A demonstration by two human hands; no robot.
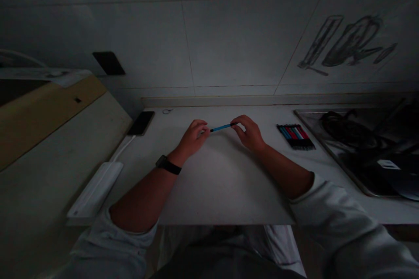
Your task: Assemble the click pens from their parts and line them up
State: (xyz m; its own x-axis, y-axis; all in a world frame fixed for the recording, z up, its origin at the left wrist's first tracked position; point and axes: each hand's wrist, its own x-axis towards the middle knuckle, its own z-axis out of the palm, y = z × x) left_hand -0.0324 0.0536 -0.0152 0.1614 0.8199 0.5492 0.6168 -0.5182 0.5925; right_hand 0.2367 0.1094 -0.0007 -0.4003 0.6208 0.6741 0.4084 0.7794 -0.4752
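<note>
A thin blue pen (221,128) is held level above the white table (216,183), between my two hands. My left hand (193,137), with a black watch on its wrist, pinches the pen's left end with closed fingers. My right hand (249,132) pinches the right end the same way. A row of several pens (296,136), blue, red and black, lies on the table just right of my right hand.
A dark phone (141,123) lies at the table's back left, with a white cable to a white power bank (96,189) on the left edge. A metal tray (363,148) with dark cables sits at the right. A tiled wall rises behind.
</note>
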